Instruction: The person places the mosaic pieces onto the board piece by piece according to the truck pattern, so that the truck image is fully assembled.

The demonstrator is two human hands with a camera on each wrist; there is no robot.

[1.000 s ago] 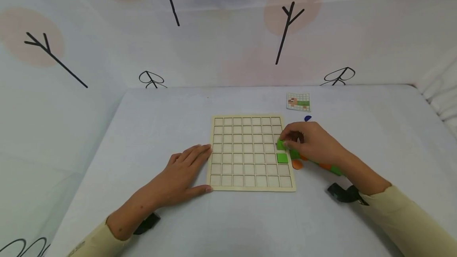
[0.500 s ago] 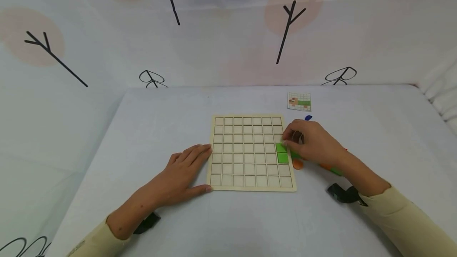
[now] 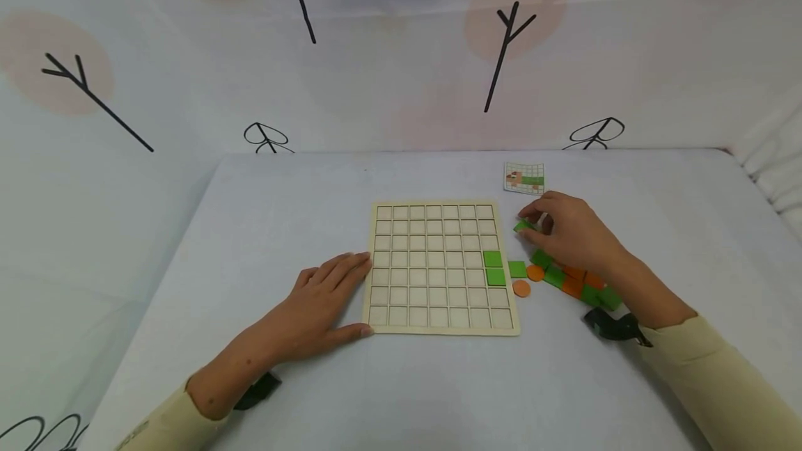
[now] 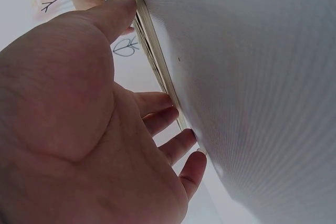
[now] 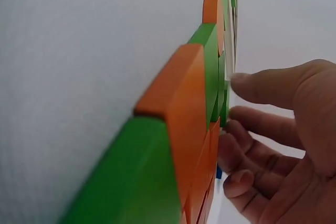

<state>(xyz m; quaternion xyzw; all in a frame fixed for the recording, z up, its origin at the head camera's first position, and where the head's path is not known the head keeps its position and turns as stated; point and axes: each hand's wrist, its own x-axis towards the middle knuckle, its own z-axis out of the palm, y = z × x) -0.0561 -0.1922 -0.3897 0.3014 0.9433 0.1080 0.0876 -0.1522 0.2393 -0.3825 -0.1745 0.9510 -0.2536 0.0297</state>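
White tabletop (image 3: 438,395) | left hand (image 3: 319,312) spread against wooden grid (image 3: 416,278) | right grip (image 3: 573,232) pinching green tile (image 3: 521,226)

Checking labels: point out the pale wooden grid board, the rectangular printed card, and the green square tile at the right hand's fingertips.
Pale wooden grid board (image 3: 436,259): head view, bare middle cell.
Rectangular printed card (image 3: 524,178): head view, middle of printed face.
Green square tile (image 3: 522,226): head view, uncovered part.

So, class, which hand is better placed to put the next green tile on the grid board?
Probably the right hand: it is at a green tile, near the loose pieces. The left hand rests at the left edge of the grid board, away from them.
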